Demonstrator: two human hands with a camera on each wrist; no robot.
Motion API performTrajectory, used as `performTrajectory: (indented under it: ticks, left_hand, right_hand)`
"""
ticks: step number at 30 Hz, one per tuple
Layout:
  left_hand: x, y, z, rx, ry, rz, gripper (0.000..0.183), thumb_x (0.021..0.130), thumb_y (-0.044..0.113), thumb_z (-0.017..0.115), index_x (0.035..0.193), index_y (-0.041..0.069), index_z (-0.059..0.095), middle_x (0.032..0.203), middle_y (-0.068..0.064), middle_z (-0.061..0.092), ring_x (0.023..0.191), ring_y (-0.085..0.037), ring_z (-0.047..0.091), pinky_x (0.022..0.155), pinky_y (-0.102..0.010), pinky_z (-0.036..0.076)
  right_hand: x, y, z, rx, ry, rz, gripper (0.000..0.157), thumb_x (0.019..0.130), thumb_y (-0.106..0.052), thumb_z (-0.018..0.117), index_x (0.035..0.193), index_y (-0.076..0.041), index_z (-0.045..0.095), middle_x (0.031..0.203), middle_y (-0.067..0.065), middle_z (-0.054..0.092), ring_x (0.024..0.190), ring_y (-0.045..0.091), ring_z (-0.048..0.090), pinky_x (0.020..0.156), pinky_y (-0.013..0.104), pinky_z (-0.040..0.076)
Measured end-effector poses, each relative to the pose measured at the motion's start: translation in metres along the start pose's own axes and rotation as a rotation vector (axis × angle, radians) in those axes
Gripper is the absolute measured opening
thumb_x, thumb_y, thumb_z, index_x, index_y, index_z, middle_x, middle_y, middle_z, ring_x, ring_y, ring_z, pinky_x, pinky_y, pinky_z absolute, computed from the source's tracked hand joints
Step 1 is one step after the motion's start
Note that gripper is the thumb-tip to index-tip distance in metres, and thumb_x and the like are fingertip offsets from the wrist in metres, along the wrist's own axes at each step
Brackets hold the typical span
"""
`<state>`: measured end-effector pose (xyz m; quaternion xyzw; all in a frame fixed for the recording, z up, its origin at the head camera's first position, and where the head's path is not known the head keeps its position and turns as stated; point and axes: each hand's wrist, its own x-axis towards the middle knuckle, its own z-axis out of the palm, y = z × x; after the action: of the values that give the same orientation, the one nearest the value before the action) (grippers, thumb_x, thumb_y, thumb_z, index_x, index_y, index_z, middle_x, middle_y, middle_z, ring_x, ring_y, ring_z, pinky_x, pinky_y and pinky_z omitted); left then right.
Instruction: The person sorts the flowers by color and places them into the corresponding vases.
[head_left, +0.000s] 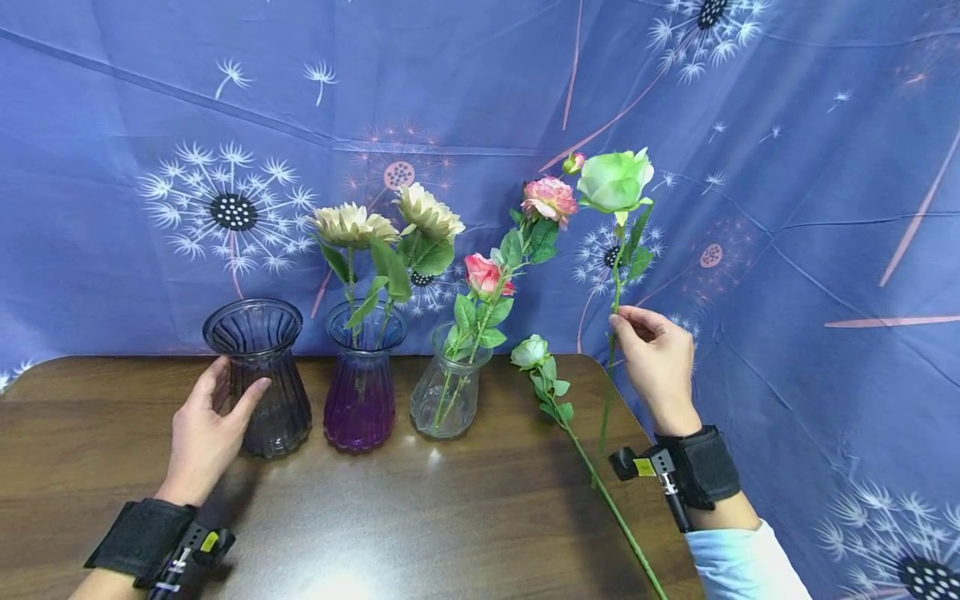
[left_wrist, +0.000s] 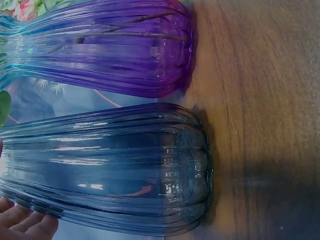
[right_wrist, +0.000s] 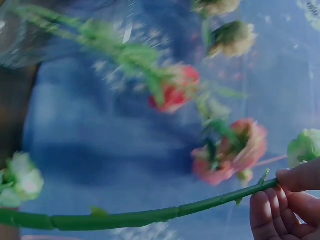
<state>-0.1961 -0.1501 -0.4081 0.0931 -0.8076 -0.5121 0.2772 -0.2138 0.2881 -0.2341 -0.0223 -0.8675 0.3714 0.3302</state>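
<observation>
My left hand (head_left: 204,437) grips a dark grey ribbed glass vase (head_left: 279,404) at its left side, thumb across the front and fingers round the side. This vase stands upright with no flower in it; the left wrist view shows its ribbed body (left_wrist: 110,170) and the fingertips against it. My right hand (head_left: 660,367) pinches the stem of a pale green artificial rose (head_left: 615,183) between thumb and fingers. The rose is upright, raised over the table's right side. In the right wrist view its green stem (right_wrist: 150,215) runs left from the fingers.
A purple-blue vase (head_left: 360,408) holds two cream flowers (head_left: 429,213). Beside it, a clear vase (head_left: 426,407) holds pink flowers (head_left: 550,200) leaning right. Another pale green rose (head_left: 530,352) lies on the wooden table (head_left: 450,525). A blue dandelion-print cloth (head_left: 465,75) hangs behind.
</observation>
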Motion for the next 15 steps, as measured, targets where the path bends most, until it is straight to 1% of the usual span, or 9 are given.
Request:
performTrajectory:
  ticks: [1, 4, 5, 6, 8, 10, 11, 13, 15]
  left_hand:
    - [0.0, 0.0, 0.0, -0.001, 0.002, 0.001, 0.06, 0.087, 0.024, 0.067, 0.139, 0.006, 0.042, 0.135, -0.024, 0.05, 0.122, -0.037, 0.05, 0.106, -0.019, 0.039]
    - [0.0, 0.0, 0.0, 0.01, 0.007, 0.006, 0.06, 0.087, 0.025, 0.067, 0.139, 0.006, 0.042, 0.134, -0.024, 0.051, 0.121, -0.038, 0.052, 0.106, -0.025, 0.042]
    - [0.0, 0.0, 0.0, 0.019, 0.006, 0.006, 0.06, 0.087, 0.025, 0.066, 0.139, 0.007, 0.042, 0.133, -0.024, 0.052, 0.12, -0.038, 0.052, 0.106, -0.027, 0.042]
    - [0.001, -0.001, 0.0, 0.024, 0.005, 0.008, 0.06, 0.087, 0.026, 0.066, 0.139, 0.007, 0.043, 0.133, -0.023, 0.052, 0.12, -0.038, 0.053, 0.105, -0.023, 0.043]
    - [0.001, -0.001, 0.0, 0.03, 0.001, 0.018, 0.06, 0.088, 0.026, 0.066, 0.139, 0.007, 0.042, 0.133, -0.024, 0.052, 0.119, -0.039, 0.053, 0.104, -0.029, 0.044]
    - [0.001, -0.001, 0.0, 0.034, -0.003, 0.019, 0.06, 0.087, 0.027, 0.066, 0.139, 0.008, 0.043, 0.132, -0.023, 0.053, 0.118, -0.038, 0.054, 0.102, -0.019, 0.043]
    - [0.001, -0.001, 0.0, 0.034, -0.005, 0.02, 0.06, 0.087, 0.027, 0.066, 0.139, 0.009, 0.043, 0.132, -0.023, 0.053, 0.118, -0.039, 0.054, 0.103, -0.022, 0.044]
    - [0.001, -0.001, 0.0, 0.029, -0.005, 0.025, 0.06, 0.087, 0.027, 0.066, 0.139, 0.009, 0.043, 0.132, -0.023, 0.053, 0.118, -0.04, 0.054, 0.101, -0.017, 0.043]
    - [0.0, 0.0, 0.0, 0.028, -0.004, 0.027, 0.059, 0.087, 0.027, 0.067, 0.139, 0.01, 0.044, 0.132, -0.021, 0.054, 0.118, -0.038, 0.054, 0.094, -0.003, 0.039]
  right_hand:
    - [0.002, -0.006, 0.0, 0.033, 0.003, -0.002, 0.023, 0.09, -0.018, 0.062, 0.106, -0.003, 0.07, 0.078, -0.008, 0.066, 0.059, -0.008, 0.054, 0.053, 0.01, 0.046]
    - [0.006, -0.025, 0.002, 0.141, -0.009, -0.006, 0.025, 0.09, -0.018, 0.063, 0.108, -0.002, 0.069, 0.076, -0.019, 0.06, 0.063, -0.004, 0.058, 0.059, 0.011, 0.051]
    - [0.008, -0.032, 0.003, 0.176, -0.012, -0.01, 0.025, 0.089, -0.018, 0.063, 0.108, -0.001, 0.068, 0.076, -0.02, 0.06, 0.063, -0.003, 0.059, 0.06, 0.012, 0.052]
    - [0.009, -0.04, 0.004, 0.209, -0.016, -0.013, 0.025, 0.089, -0.018, 0.064, 0.108, -0.001, 0.068, 0.077, -0.019, 0.061, 0.063, -0.001, 0.06, 0.061, 0.012, 0.053]
    - [0.012, -0.055, 0.005, 0.274, -0.029, -0.021, 0.025, 0.089, -0.017, 0.064, 0.106, 0.0, 0.068, 0.077, -0.016, 0.063, 0.063, 0.001, 0.061, 0.062, 0.014, 0.053]
    - [0.014, -0.069, 0.009, 0.344, -0.035, -0.041, 0.025, 0.088, -0.016, 0.065, 0.104, 0.002, 0.068, 0.075, -0.014, 0.064, 0.061, 0.002, 0.061, 0.063, 0.015, 0.053]
    - [0.015, -0.077, 0.012, 0.373, -0.04, -0.054, 0.024, 0.088, -0.015, 0.065, 0.104, 0.003, 0.068, 0.074, -0.014, 0.065, 0.061, 0.003, 0.061, 0.063, 0.015, 0.053]
    - [0.016, -0.091, 0.018, 0.427, -0.054, -0.081, 0.024, 0.087, -0.013, 0.065, 0.102, 0.006, 0.068, 0.071, -0.013, 0.065, 0.06, 0.004, 0.061, 0.063, 0.017, 0.054]
    - [0.017, -0.106, 0.025, 0.468, -0.067, -0.116, 0.022, 0.087, -0.01, 0.064, 0.101, 0.007, 0.067, 0.07, -0.013, 0.065, 0.059, 0.005, 0.061, 0.062, 0.018, 0.054]
